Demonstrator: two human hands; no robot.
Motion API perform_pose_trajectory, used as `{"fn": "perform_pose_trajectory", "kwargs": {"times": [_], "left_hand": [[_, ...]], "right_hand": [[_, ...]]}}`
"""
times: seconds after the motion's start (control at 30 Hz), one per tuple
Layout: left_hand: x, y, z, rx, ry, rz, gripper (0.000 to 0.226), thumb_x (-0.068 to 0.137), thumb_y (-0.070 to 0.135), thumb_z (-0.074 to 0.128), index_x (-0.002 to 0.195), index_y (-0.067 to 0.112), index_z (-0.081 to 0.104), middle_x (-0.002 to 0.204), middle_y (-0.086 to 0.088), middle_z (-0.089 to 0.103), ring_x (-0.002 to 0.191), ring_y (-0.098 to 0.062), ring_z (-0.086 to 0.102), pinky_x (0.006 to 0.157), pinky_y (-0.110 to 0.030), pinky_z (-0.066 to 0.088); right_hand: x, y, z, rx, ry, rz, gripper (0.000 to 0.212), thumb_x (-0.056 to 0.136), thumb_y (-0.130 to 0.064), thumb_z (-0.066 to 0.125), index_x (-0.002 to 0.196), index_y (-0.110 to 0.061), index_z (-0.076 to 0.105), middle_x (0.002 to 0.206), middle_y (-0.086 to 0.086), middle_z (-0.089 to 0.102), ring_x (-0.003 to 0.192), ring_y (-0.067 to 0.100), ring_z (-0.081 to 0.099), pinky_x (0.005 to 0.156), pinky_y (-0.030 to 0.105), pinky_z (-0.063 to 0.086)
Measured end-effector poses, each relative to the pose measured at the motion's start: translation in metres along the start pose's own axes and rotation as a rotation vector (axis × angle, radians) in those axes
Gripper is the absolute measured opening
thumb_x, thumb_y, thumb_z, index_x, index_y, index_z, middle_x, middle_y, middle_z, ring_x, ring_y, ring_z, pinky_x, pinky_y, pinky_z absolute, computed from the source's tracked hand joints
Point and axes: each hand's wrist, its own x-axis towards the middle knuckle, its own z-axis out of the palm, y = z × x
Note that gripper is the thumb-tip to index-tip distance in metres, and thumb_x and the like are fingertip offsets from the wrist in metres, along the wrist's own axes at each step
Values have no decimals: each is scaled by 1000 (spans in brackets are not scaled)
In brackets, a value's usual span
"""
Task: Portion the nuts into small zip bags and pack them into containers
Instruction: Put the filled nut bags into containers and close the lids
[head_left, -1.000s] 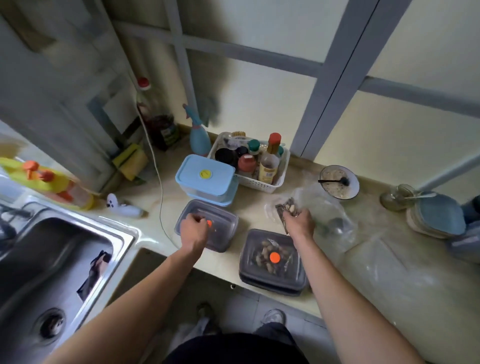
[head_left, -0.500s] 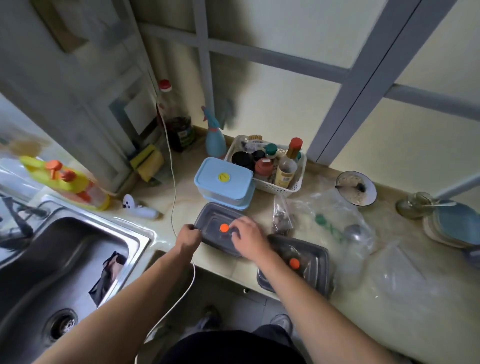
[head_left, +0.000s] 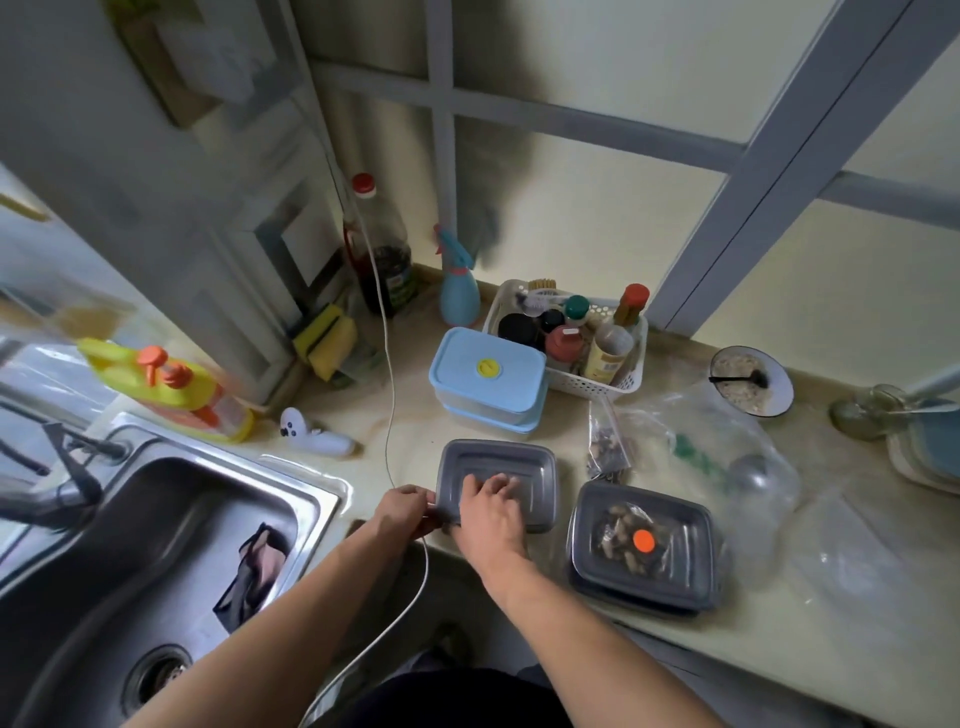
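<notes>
Your worktop (head_left: 675, 654) runs from the steel sink (head_left: 156, 545) at its left end to a stack of plates at the far right edge. Against the back edge stands a white basket (head_left: 618, 379) of bottles and jars, with a blue spray bottle (head_left: 460, 283) and a dark bottle with a red cap (head_left: 382, 260) to its left. Just in front of the basket sit two stacked blue-lidded boxes (head_left: 485, 379).

At the front edge, right of centre, a grey container (head_left: 685, 551) with an orange dot on its lid holds bagged nuts and rests on another like it. To its left, also at the front edge, is a second grey container (head_left: 496, 467) with its lid on.

Your right hand (head_left: 491, 512) lies on that lid, fingers spread fairly flat and pressing down. Your left hand (head_left: 402, 512) pinches the container's left front corner, fingers curled round the rim.

Behind the right-hand container a small zip bag of nuts (head_left: 608, 447) stands upright, beside a large clear plastic bag (head_left: 727, 457). A bowl with a spoon (head_left: 750, 379) sits toward the back right.
</notes>
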Motion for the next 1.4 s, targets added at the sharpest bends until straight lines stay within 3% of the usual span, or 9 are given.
{"fn": "perform_pose_trajectory", "kwargs": {"times": [0.3, 0.47, 0.6, 0.73, 0.83, 0.93, 1.1, 1.27, 1.4], "left_hand": [[0, 0, -10, 14, -67, -12, 33, 96, -6, 36, 92, -1, 68, 85, -16, 72, 69, -22, 67, 50, -22, 51], [2, 1, -12, 69, -88, 27, 29, 97, -7, 40, 94, -3, 68, 84, -16, 70, 69, -23, 67, 53, -23, 53], [5, 1, -16, 142, -113, 76, 19, 96, -6, 52, 93, -4, 70, 83, -16, 70, 62, -18, 68, 53, -20, 54], [10, -3, -21, 238, -137, 119, 13, 92, -6, 63, 83, 0, 70, 66, -9, 66, 47, -9, 62, 50, -19, 50], [17, -7, -18, 303, -68, 161, 13, 89, 0, 69, 77, 4, 70, 62, -6, 67, 52, -14, 62, 62, -29, 56], [19, -4, -7, 327, 32, 196, 10, 87, 6, 71, 81, 3, 65, 70, -13, 70, 55, -19, 65, 65, -33, 61], [24, -1, 2, 375, 85, 148, 13, 82, 9, 72, 81, 7, 59, 72, -17, 73, 59, -26, 68, 76, -45, 63], [11, 9, 20, 636, 235, 280, 38, 88, 29, 67, 113, 3, 56, 108, -13, 62, 101, -33, 61, 78, -30, 42], [5, 15, 36, 652, 244, 242, 36, 84, 24, 62, 109, 0, 52, 109, -18, 57, 91, -33, 57, 73, -35, 44]], "right_hand": [[3, -8, -6, -132, 13, -103, 71, 98, -50, 49, 145, 0, 34, 123, 27, 66, 129, 52, 51, 118, 64, 25], [6, -9, -9, -164, 26, -161, 63, 96, -53, 47, 136, -5, 43, 113, 25, 70, 115, 46, 62, 114, 65, 29], [6, -7, -8, -139, 17, -164, 56, 97, -48, 46, 131, -3, 46, 115, 27, 69, 117, 48, 61, 112, 66, 30], [7, -9, -8, -129, -33, -105, 57, 101, -43, 36, 137, 2, 41, 129, 38, 59, 134, 63, 40, 113, 66, 30], [-1, -3, -18, -130, -32, -101, 59, 104, -49, 30, 140, -3, 39, 136, 46, 48, 138, 61, 37, 111, 58, 36], [-11, 7, -19, -36, 154, -67, 60, 102, -58, 29, 128, -9, 52, 135, 43, 52, 129, 53, 52, 100, 55, 48], [-15, 31, -19, 125, 588, 4, 48, 105, -52, 37, 97, -13, 63, 101, 15, 74, 94, 35, 70, 78, 44, 55], [-11, 56, -46, 389, 887, 1, 45, 110, -41, 34, 97, -14, 67, 88, 4, 72, 79, 29, 67, 71, 40, 51], [-3, 76, -61, 580, 1017, -31, 33, 107, -27, 42, 100, -12, 70, 91, 3, 74, 79, 26, 68, 70, 35, 54]]}}
